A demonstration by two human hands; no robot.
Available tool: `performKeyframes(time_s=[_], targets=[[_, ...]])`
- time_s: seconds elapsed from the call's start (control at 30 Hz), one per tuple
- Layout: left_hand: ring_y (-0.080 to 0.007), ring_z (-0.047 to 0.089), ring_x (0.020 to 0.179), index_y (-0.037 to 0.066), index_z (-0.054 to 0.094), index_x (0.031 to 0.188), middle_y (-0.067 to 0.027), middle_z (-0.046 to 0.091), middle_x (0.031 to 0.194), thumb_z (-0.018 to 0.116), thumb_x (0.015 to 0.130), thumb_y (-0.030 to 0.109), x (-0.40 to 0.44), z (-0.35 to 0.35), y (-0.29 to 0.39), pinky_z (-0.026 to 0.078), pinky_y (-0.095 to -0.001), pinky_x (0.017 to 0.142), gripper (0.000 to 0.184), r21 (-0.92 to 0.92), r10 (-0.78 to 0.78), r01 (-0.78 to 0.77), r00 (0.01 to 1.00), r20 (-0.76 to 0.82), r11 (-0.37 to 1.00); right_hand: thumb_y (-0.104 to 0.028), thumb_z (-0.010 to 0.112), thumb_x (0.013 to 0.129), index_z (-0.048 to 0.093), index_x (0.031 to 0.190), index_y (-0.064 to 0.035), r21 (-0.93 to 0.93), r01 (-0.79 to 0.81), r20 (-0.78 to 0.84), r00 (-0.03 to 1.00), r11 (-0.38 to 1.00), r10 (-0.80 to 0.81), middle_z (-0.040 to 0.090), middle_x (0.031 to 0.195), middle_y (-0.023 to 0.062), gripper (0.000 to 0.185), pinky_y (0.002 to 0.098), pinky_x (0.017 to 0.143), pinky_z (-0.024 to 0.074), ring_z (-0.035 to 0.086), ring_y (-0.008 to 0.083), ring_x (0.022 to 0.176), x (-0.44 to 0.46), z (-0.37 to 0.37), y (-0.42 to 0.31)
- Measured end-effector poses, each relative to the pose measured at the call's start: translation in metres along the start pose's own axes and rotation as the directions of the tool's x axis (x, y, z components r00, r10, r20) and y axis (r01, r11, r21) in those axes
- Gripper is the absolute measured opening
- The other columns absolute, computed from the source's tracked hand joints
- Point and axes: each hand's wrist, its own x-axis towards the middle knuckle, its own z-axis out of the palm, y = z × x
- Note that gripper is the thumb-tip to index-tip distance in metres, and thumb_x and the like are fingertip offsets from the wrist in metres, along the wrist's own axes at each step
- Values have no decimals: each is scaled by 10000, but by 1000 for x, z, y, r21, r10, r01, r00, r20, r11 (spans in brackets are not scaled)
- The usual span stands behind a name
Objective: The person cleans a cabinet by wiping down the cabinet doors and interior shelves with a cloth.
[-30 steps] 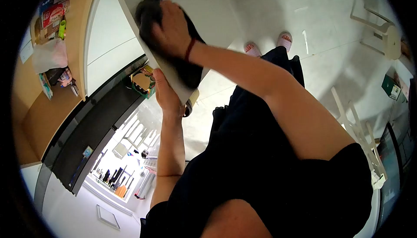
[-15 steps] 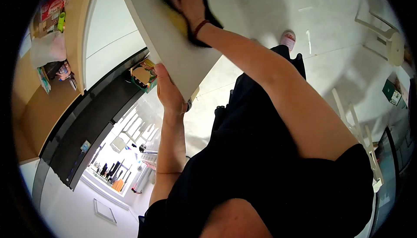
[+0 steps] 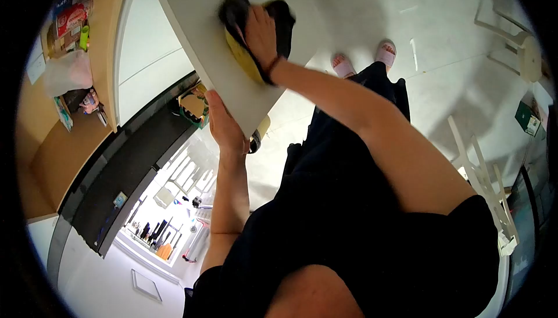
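My right hand (image 3: 263,38) presses a black and yellow cloth (image 3: 242,58) against the broad face of a white cabinet door (image 3: 200,33). Its fingers lie over the cloth, whose dark loose end is blurred by motion. Lower down, my left hand (image 3: 226,127) grips the near corner of the door. The left thumb shows along the edge, while the other fingers are mostly hidden behind the panel.
A wooden shelf (image 3: 49,149) with packets and a plastic bag stands at left. Beside the door, an open box (image 3: 193,104) sits on a dark counter (image 3: 125,155). Pink slippers (image 3: 385,52) are on the floor, and white chairs (image 3: 526,59) stand at right.
My right hand and the cloth have slid a little down and right across the door. The left hand keeps its grip. A second slipper has come into view.
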Motion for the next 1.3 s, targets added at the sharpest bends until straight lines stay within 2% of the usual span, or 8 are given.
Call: performKeyframes(time_s=[0.17, 0.23, 0.47, 0.63, 0.83, 1.03, 1.17, 1.3], targets=[[-221, 547, 1052, 30, 425, 1283, -113, 538, 1191, 321, 988, 455, 6, -14, -17, 448, -352, 904, 527, -47, 75, -76, 997, -25, 996, -361, 610, 728, 466, 1118, 30, 251, 174, 9, 983, 952, -182, 463, 1151, 243, 570, 505, 881, 354, 450, 430, 1029, -34, -54, -80], [-217, 549, 1042, 30, 424, 1289, -106, 546, 1180, 322, 987, 462, 4, -20, -15, 447, -354, 904, 537, 269, 201, -204, 979, 42, 941, -334, 514, 810, 456, 1150, 15, 295, 156, -21, 987, 943, -157, 472, 1135, 255, 490, 487, 928, 317, 432, 425, 1062, -25, -31, -60], [-225, 546, 1043, 49, 434, 1288, -105, 545, 1170, 328, 968, 518, 3, -2, 0, 440, -335, 894, 578, 17, 47, -47, 999, 23, 999, -289, 705, 699, 479, 1110, 48, -154, -70, -15, 998, 986, 68, 499, 1120, 253, 578, 492, 851, 374, 482, 415, 1014, -57, 0, 5], [-231, 536, 1074, 49, 426, 1289, -107, 536, 1196, 325, 970, 516, -2, 9, 4, 435, -339, 914, 575, -56, -4, -2, 995, -103, 998, -400, 590, 759, 477, 1134, 33, 145, 224, -60, 974, 964, -218, 468, 1158, 242, 584, 510, 916, 337, 432, 389, 1098, -13, -20, -55], [-218, 514, 1079, 61, 373, 1347, -114, 503, 1226, 317, 991, 444, 2, -3, -1, 411, -342, 933, 526, 122, 81, -83, 996, 21, 989, -326, 608, 812, 516, 1071, 23, -118, -29, 5, 1000, 993, 30, 502, 1080, 203, 445, 482, 848, 391, 493, 372, 999, 13, 17, 22], [-252, 388, 1262, 25, 199, 1452, -185, 316, 1423, 334, 975, 197, 11, 2, 21, 326, -360, 1031, 525, 351, 458, -529, 848, 268, 773, -219, 497, 857, 353, 1331, 34, 488, -2, 294, 942, 873, -162, 296, 1379, 293, 557, 516, 1078, 206, 279, 484, 1269, -111, -77, -52], [-298, 223, 1369, 26, 114, 1468, -194, 207, 1492, 335, 965, 162, 10, 21, 32, 214, -392, 1098, 566, 566, 537, -626, 771, 343, 537, -254, 452, 868, 354, 1342, 13, 447, 88, 385, 879, 890, -281, 277, 1400, 279, 552, 548, 1089, 166, 252, 479, 1292, -100, -58, -41], [-318, 121, 1401, -58, 88, 1442, -224, 118, 1510, 289, 983, 348, 13, 20, 33, 119, -376, 1116, 646, 404, 523, -615, 789, 323, 678, -186, 535, 811, 399, 1286, 45, 312, 269, 147, 934, 911, -326, 366, 1349, 262, 545, 473, 1096, 228, 310, 421, 1282, 13, 20, -22]])
